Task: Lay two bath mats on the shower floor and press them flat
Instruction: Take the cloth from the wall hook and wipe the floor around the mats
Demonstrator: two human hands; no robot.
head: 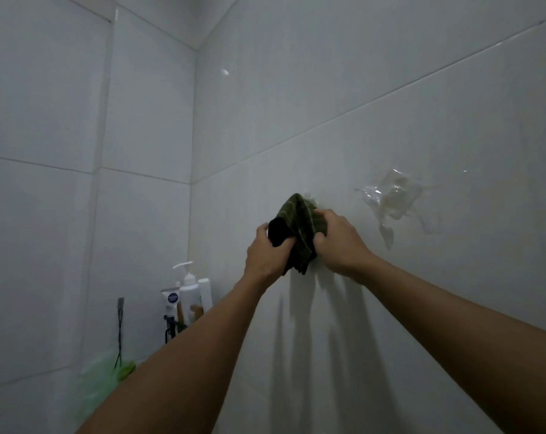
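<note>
A dark green cloth with thin pale stripes [298,219] hangs bunched against the white tiled wall at about chest height. My left hand [267,256] grips its dark lower left fold. My right hand [339,241] grips its right side, fingers curled into the fabric. Both arms reach up and forward to it. Whatever the cloth hangs from is hidden behind it. The shower floor is out of view.
A clear plastic wall holder [393,198] sticks to the tiles right of the cloth. Several white bottles, one a pump bottle [188,291], stand in the corner at lower left. A green mesh sponge [109,375] hangs from a small hook [120,303] on the left wall.
</note>
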